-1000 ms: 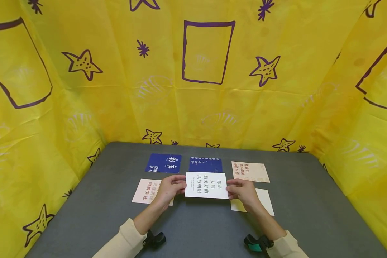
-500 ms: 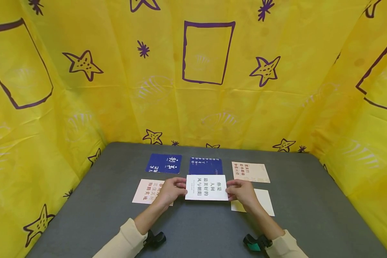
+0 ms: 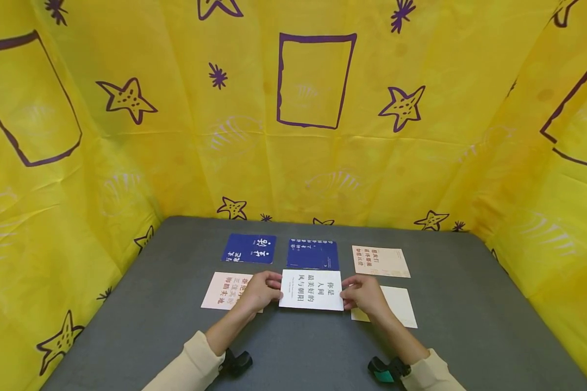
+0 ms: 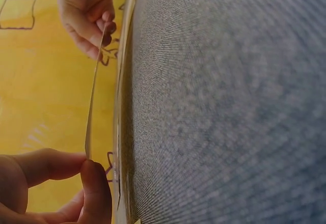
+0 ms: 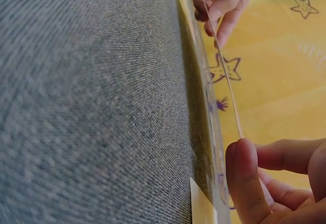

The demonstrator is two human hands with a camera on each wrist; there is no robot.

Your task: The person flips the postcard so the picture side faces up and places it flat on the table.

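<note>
A white card (image 3: 311, 290) with dark vertical characters is held level between both hands, in the middle of the head view. My left hand (image 3: 260, 290) pinches its left edge between thumb and fingers. At the opposite edge, my right hand (image 3: 367, 296) has the same kind of pinch. Seen edge-on in the left wrist view, the thin card (image 4: 92, 96) is slightly bowed and stays apart from the tabletop. Part of a pale pink card (image 3: 217, 290) is hidden under the left hand, and part of a cream card (image 3: 398, 304) under the right.
On the grey table (image 3: 142, 320) lie two blue cards (image 3: 249, 248) at the back, with a peach card (image 3: 381, 262) to their right. A yellow patterned cloth (image 3: 303, 163) encloses the table's back and sides.
Both hands have brought the white card a little nearer to the body and lower in view. More of the middle blue card shows behind it. The other cards stay put.
</note>
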